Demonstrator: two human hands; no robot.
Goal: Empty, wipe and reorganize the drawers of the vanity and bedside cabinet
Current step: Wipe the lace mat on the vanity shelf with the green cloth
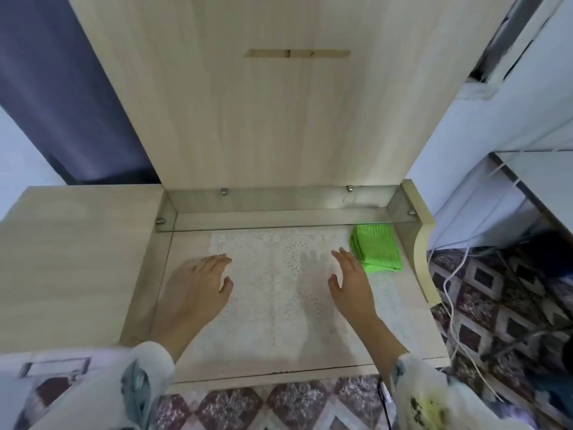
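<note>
Indoors, a person reaches both hands across the light wooden vanity [62,259], seen from a camera worn on the head. The left hand [198,283] lies spread over the left part of a white lace mat [279,305], fingers straight and close together, holding nothing. The right hand [352,282] is spread the same way over the mat's right part, thumb out, also holding nothing; whether the palms press the mat or sit just above it cannot be told. A folded green cloth [376,248] lies on the vanity's top at the far right corner, just beside the right hand's outer edge; contact between them is unclear. A low glass shelf [279,209] on small metal pegs runs along the back, its edge passing over the cloth's far end. Behind it rises a tall wooden back panel [279,125] with a narrow slot [297,53]. White cables [449,293] trail over a patterned carpet [502,311] to the right, and a dark curtain [46,88] hangs at left.
</note>
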